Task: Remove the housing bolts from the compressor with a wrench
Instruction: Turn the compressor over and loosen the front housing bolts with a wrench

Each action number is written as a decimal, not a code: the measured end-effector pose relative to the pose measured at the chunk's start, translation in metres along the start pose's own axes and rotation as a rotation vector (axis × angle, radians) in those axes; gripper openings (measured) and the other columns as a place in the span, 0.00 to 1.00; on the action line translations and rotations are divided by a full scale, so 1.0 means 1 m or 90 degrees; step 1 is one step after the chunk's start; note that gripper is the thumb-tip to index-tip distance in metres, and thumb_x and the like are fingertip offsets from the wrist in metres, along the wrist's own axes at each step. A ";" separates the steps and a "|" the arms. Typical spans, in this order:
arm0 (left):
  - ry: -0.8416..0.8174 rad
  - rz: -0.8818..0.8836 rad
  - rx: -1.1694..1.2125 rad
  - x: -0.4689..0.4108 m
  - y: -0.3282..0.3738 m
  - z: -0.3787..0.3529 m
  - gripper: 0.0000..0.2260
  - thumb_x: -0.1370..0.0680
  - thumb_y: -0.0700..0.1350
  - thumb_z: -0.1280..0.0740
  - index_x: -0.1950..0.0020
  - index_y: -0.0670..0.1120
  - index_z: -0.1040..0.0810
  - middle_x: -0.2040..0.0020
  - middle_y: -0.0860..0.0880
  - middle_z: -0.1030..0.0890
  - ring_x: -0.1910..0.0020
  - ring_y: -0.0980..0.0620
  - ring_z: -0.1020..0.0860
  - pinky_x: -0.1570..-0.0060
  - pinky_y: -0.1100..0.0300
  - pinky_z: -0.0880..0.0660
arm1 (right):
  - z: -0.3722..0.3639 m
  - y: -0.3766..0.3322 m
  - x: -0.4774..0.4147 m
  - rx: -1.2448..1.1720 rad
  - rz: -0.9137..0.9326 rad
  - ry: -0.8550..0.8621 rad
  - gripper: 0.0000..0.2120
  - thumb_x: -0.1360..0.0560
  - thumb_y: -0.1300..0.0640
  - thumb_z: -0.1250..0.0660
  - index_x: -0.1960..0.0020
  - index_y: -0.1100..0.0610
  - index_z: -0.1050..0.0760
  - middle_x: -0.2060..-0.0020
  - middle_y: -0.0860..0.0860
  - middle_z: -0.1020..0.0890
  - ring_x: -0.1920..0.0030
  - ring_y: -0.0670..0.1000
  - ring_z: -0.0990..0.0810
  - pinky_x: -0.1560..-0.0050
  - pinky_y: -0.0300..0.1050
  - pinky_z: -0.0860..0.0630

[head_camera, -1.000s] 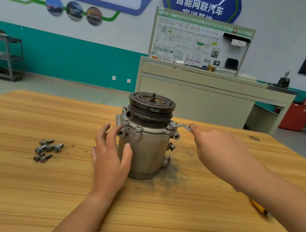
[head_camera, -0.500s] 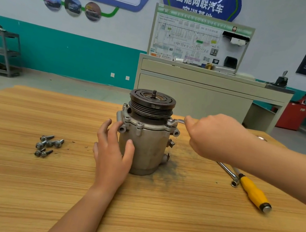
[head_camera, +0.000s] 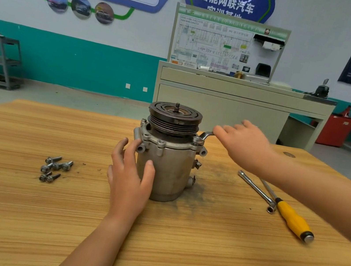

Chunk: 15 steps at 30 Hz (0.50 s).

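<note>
While right hand (head_camera: 245,142) lies flat-fingered on wrench (head_camera: 207,135), left hand (head_camera: 129,178) open against compressor (head_camera: 167,173): wrench may slip off bolt (head_camera: 196,139).

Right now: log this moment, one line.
left hand: on compressor | right hand: open, at wrench | wrench: on housing bolt | loose bolts: table
</note>
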<state>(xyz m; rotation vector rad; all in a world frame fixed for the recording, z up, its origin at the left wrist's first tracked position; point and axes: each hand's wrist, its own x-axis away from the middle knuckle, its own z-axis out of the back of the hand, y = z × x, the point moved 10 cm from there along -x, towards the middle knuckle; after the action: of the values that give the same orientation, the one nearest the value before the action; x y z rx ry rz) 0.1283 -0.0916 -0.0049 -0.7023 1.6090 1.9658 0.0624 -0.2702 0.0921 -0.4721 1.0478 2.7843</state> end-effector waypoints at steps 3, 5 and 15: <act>-0.003 0.012 0.007 -0.001 -0.003 -0.003 0.23 0.26 0.51 0.42 0.32 0.49 0.34 0.28 0.49 0.40 0.39 0.70 0.45 0.33 0.48 0.45 | 0.009 -0.003 -0.007 -0.073 -0.041 0.214 0.15 0.35 0.74 0.31 0.50 0.64 0.24 0.55 0.58 0.17 0.55 0.56 0.18 0.43 0.61 0.28; -0.002 0.015 0.008 -0.002 -0.003 -0.004 0.23 0.26 0.51 0.42 0.32 0.49 0.34 0.28 0.49 0.39 0.38 0.67 0.44 0.33 0.45 0.43 | 0.013 -0.006 -0.008 -0.126 -0.051 0.287 0.14 0.41 0.75 0.26 0.57 0.65 0.21 0.63 0.57 0.17 0.64 0.55 0.17 0.50 0.63 0.25; -0.008 0.014 0.013 -0.002 -0.001 -0.004 0.23 0.26 0.52 0.42 0.31 0.48 0.35 0.28 0.50 0.40 0.36 0.64 0.42 0.32 0.41 0.42 | 0.035 0.030 0.050 -0.646 -0.239 0.298 0.10 0.20 0.58 0.44 0.40 0.54 0.29 0.75 0.45 0.32 0.76 0.44 0.33 0.74 0.41 0.37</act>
<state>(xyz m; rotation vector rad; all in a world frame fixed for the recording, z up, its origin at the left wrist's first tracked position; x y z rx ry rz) 0.1308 -0.0956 -0.0046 -0.6665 1.6332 1.9631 -0.0001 -0.2690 0.1188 -1.2851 -0.5010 2.6760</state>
